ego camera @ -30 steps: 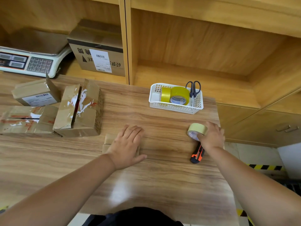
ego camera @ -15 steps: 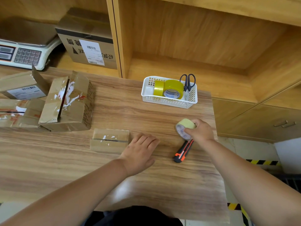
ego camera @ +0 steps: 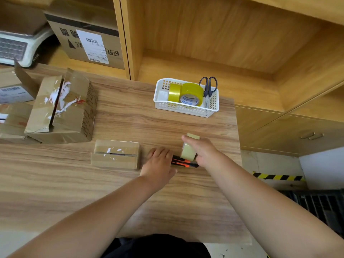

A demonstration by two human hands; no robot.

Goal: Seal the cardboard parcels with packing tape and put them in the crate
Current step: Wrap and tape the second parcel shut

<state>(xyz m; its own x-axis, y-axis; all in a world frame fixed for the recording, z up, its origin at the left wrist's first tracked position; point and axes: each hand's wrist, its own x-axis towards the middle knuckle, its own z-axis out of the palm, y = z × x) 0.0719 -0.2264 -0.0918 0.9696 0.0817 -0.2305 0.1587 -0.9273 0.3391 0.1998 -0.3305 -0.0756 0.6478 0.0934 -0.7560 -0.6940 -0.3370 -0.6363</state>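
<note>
On the floor at the right edge lies a dark slatted container (ego camera: 320, 205) (perhaps the crate). On the wooden table (ego camera: 74, 183), the left hand (ego camera: 158, 162) lies flat, fingers straight and together, covering one end of an orange-and-black cutter (ego camera: 183, 162). Just beside it, the right hand (ego camera: 202, 151) grips a pale tape roll (ego camera: 189, 149), fingers curled round it, above the cutter. The small parcel (ego camera: 115, 154), its seam unsealed, lies just left of the left hand. Farther back sit a larger parcel (ego camera: 61, 108) with open flaps and a white basket (ego camera: 186, 109) holding yellow tape rolls (ego camera: 191, 94) and scissors (ego camera: 208, 86).
</note>
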